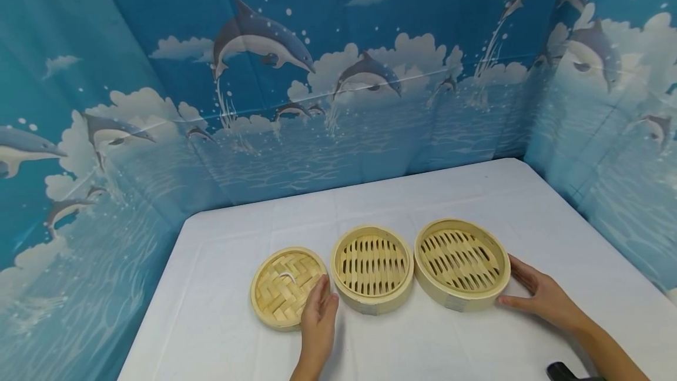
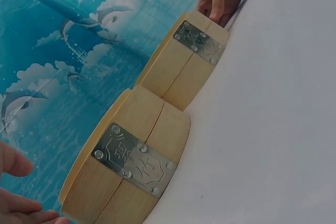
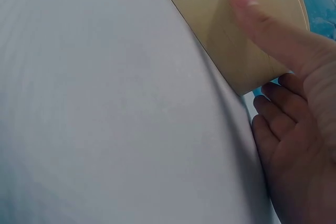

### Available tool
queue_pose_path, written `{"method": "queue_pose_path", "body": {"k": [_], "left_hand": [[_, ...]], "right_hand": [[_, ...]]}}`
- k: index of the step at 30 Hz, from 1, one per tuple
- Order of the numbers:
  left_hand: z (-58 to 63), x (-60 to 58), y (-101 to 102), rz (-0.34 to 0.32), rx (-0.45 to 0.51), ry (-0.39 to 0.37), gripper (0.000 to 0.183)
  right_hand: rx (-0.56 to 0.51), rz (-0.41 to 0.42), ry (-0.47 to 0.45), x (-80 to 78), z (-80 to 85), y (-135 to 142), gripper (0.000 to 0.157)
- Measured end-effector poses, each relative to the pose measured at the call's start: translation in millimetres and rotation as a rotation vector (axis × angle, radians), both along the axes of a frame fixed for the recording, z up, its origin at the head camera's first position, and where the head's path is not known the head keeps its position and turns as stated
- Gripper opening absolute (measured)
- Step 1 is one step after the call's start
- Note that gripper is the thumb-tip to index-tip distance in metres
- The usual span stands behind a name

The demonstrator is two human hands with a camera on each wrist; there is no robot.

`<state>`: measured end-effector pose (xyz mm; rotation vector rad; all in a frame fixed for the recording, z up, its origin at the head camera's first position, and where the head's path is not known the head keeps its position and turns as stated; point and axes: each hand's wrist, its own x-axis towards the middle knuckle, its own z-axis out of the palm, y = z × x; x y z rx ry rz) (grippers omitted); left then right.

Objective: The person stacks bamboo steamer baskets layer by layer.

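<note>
Three round bamboo pieces stand in a row in the head view. On the left lies a woven steamer lid (image 1: pixel 280 304) with a small pale loop on top. My left hand (image 1: pixel 319 319) is at its right edge, fingers extended beside the middle steamer basket (image 1: pixel 372 266). In the left wrist view the left thumb and fingers (image 2: pixel 23 211) are spread near that basket's wall. The right steamer basket (image 1: pixel 460 263) has a slatted base. My right hand (image 1: pixel 545 298) rests at its right side, with the thumb (image 3: pixel 268 27) against the wall and fingers loosely bent around the side.
A white cloth-covered table (image 1: pixel 222 287) bears all the pieces. Behind it hangs a blue dolphin-print curtain (image 1: pixel 359 151), which also closes off both sides. A black object (image 1: pixel 560 371) shows by the right forearm. Metal plates (image 2: pixel 135 158) mark the basket walls.
</note>
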<state>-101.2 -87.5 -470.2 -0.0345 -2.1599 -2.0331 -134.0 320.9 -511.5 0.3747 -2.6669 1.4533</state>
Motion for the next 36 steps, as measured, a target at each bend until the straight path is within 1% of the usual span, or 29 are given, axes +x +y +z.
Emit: {"method": "queue_pose_path", "body": {"k": [4, 6, 10, 14, 17, 20, 24, 26, 28, 32, 36], "left_hand": [[2.7, -2.2, 2, -0.034, 0.013, -0.030, 0.049], [3.6, -3.7, 3, -0.039, 0.008, -0.045, 0.051], [4.9, -5.7, 4, -0.032, 0.015, -0.096, 0.053], [7.2, -8.5, 6, -0.027, 0.056, -0.140, 0.056], [9.0, -11.7, 9, -0.030, 0.067, -0.140, 0.059], [8.5, -15.3, 10, -0.033, 0.056, -0.127, 0.059], [5.6, -19.4, 12, -0.017, 0.013, -0.119, 0.058], [5.0, -20.6, 13, -0.004, -0.023, -0.124, 0.058], [4.7, -21.7, 14, 0.007, -0.080, -0.120, 0.059], [2.8, -23.9, 16, -0.009, -0.187, -0.089, 0.062], [0.3, -25.8, 17, -0.009, -0.244, -0.071, 0.063]], "right_hand": [[-0.002, -0.009, 0.011, 0.3, -1.8, 0, 0.090], [-0.001, -0.012, 0.015, 0.7, -2.2, 0, 0.090], [-0.003, -0.006, 0.028, 1.5, -2.6, 0, 0.089], [-0.010, 0.002, 0.041, 2.1, -2.1, -1, 0.088], [-0.012, 0.003, 0.043, 2.2, -1.5, 0, 0.087], [-0.014, 0.004, 0.040, 1.9, -1.3, 0, 0.087], [-0.009, -0.003, 0.031, 2.3, -1.5, -1, 0.087], [-0.003, -0.010, 0.025, 2.8, -1.1, -1, 0.087], [0.000, -0.013, 0.019, 3.3, -0.6, -1, 0.087], [-0.003, -0.009, 0.011, 3.5, 0.2, 0, 0.087], [-0.003, -0.005, 0.005, 2.7, 0.2, 0, 0.087]]}}
